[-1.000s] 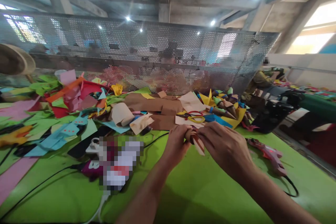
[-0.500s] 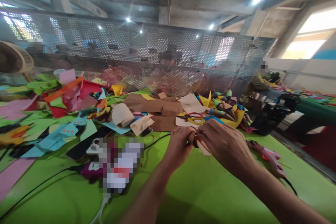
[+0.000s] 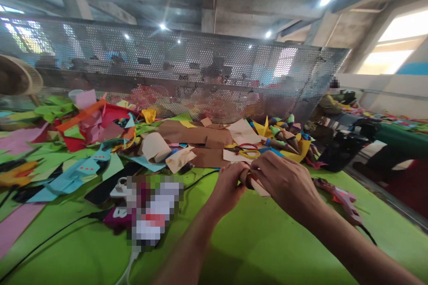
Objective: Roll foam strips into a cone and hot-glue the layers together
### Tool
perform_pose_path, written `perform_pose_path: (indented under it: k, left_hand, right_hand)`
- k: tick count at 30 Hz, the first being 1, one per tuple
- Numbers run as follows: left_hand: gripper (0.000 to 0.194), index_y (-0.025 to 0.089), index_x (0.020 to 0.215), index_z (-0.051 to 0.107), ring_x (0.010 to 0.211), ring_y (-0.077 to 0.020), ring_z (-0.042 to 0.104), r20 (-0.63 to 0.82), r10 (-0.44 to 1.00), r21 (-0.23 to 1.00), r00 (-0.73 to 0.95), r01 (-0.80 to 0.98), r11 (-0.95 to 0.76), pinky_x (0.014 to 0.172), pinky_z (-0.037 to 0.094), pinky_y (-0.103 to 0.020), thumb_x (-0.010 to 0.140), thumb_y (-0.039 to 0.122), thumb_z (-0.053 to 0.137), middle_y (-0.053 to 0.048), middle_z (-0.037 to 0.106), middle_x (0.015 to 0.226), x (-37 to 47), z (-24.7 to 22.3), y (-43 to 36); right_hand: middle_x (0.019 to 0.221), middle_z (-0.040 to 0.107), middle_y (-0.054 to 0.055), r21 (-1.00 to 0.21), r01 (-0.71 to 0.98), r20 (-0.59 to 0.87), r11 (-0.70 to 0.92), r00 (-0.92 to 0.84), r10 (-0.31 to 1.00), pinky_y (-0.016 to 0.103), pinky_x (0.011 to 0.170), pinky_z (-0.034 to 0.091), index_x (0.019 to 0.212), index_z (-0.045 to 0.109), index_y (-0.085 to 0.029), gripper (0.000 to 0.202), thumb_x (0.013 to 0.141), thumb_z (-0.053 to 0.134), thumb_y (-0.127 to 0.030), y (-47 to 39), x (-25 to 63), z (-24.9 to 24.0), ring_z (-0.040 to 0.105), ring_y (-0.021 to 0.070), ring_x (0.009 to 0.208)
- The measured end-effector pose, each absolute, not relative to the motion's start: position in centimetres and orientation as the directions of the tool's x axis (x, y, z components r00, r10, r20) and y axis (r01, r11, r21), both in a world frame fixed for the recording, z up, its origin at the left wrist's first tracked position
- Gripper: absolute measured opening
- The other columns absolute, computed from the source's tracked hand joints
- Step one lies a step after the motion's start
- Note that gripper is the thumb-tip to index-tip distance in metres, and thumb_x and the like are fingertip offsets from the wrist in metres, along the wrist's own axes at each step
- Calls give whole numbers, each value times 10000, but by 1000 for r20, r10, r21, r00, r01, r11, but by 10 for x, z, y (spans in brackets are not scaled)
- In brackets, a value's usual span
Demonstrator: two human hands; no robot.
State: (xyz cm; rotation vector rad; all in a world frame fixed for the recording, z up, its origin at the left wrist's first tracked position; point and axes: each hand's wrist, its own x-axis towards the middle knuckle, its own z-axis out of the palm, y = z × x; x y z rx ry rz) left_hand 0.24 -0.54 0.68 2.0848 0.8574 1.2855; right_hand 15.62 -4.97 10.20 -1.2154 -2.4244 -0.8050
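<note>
The left hand (image 3: 229, 189) has its fingers bent and clamped on a small brown paper roll (image 3: 245, 177). The right hand (image 3: 289, 182) reaches over from the other side, its fingertips together and apparently pinching the roll's edge, though the contact itself is hidden. The roll is held just above the green surface (image 3: 264, 245), between the two hands.

A pale strip (image 3: 260, 188) comes off the roll beneath the right fingers. Its long axis slants: the free end points down and to the right, toward the wearer, while the other end goes into the curl. The roll's own axis is mostly covered, so I cannot tell it surely.

The step in hand looks like winding or shaping this paper. The next move, I judge, calls for a firm left grip and light right fingers, so that the curl stays tight and the strip lies even.

Beyond the fingers are scissors (image 3: 249, 153), with brown sheets (image 3: 187, 132) behind and to the left. A glue gun (image 3: 344, 199) lies right of the right hand, nose pointing away. Farther left are a purple plug (image 3: 116, 217) and heaped colored scraps (image 3: 90, 120).
</note>
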Motion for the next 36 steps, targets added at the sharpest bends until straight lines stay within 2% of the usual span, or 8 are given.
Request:
perform_pose_path:
  k: [3,8,14,19,28,36]
  left_hand:
    - [292,210,967,590,979,-206,587,562,761,739,324,217,-638,824,379,-306,762,2,583,-20,686,1021,3,6,-5]
    - [294,203,972,581,1011,-218,586,558,774,753,298,211,-624,850,399,-317,765,-6,568,-41,682,1047,3,6,-4]
    - [258,208,998,585,1019,-220,592,562,783,721,266,306,-622,868,391,-340,815,26,577,-31,689,1048,3,6,-4]
    - [263,218,1017,574,1041,-221,588,563,776,679,284,375,-631,880,373,-350,834,29,569,-23,690,1058,2,9,-8]
    - [289,222,995,576,1033,-213,578,550,764,704,338,304,-642,858,380,-326,796,13,569,-17,685,1057,2,6,-6]
    - [268,220,1006,568,1037,-217,572,543,760,689,357,327,-647,863,369,-330,811,36,573,-27,680,1090,1,3,-4]
  right_hand:
    - [836,648,49,266,798,514,540,-591,621,300,667,395,866,683,-184,258,1013,475,-227,-49,159,103,622,173,747]
    - [940,654,41,64,806,586,588,-507,632,277,689,433,961,670,-194,178,1005,529,-291,-46,164,102,649,168,795]
    - [951,652,32,19,799,580,601,-498,645,274,709,439,945,665,-205,139,990,556,-279,-48,166,103,657,169,808]
    - [899,645,31,90,819,566,566,-510,648,280,658,420,909,680,-201,148,978,559,-251,-49,163,101,648,170,753]
    - [774,625,39,298,804,589,514,-579,564,290,588,366,810,670,-165,307,1021,461,-248,-46,155,102,602,157,644]
    - [815,636,32,336,800,517,497,-598,613,313,610,359,819,648,-185,226,993,531,-272,-44,161,103,614,169,664]
